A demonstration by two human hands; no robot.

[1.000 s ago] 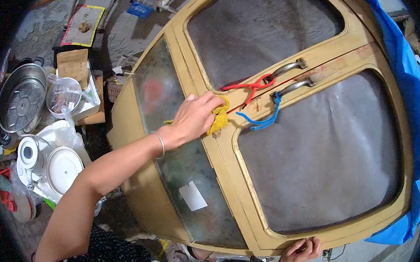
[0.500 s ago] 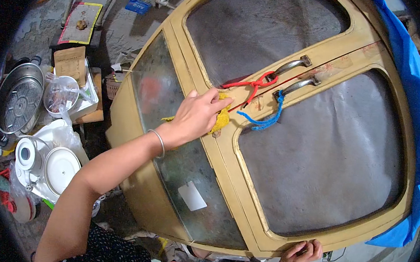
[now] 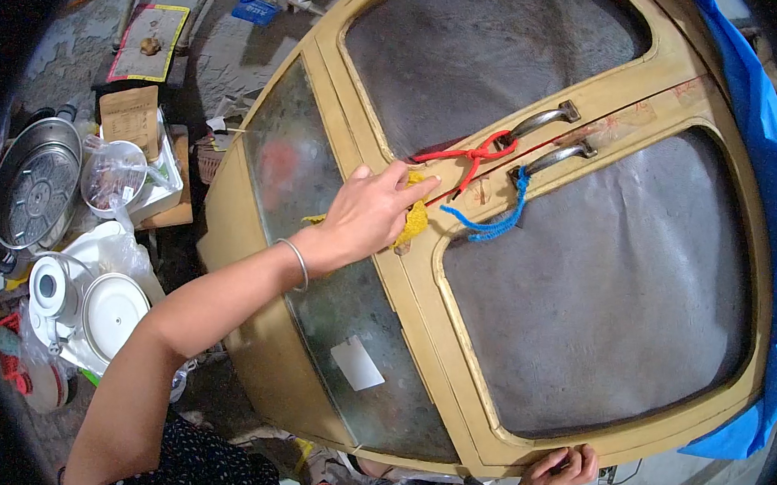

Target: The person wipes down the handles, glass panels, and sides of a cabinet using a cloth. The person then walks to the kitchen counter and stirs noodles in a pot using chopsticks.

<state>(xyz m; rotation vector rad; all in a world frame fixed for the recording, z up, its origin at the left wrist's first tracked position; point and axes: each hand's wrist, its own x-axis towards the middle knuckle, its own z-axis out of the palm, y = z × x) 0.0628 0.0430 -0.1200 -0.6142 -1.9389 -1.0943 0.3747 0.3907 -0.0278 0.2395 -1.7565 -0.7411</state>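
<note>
My left hand [image 3: 368,214], with a bracelet at its wrist, presses a yellow cloth [image 3: 415,226] against the cream frame of a cabinet [image 3: 421,299]. Its index finger stretches over the cloth; the thumb is hidden. Just beyond the fingertips, a red cord [image 3: 476,156] is tied to one metal door handle [image 3: 546,118]. A blue fuzzy cord [image 3: 498,225] hangs from the other handle [image 3: 561,157]. My right hand [image 3: 562,469] rests at the cabinet's lower edge, fingers loosely curled and a little apart, holding nothing I can see.
Left of the cabinet are a metal steamer pot [image 3: 37,184], a bowl in plastic wrap [image 3: 112,176], a white kettle [image 3: 52,287] and a white lidded pot [image 3: 115,315]. A blue sheet [image 3: 770,197] drapes the cabinet's far right side. A white paper [image 3: 357,364] sticks to the side glass.
My left index finger has straightened slightly further toward the red cord, while the hand stays on the yellow cloth. My right hand has hardly moved.
</note>
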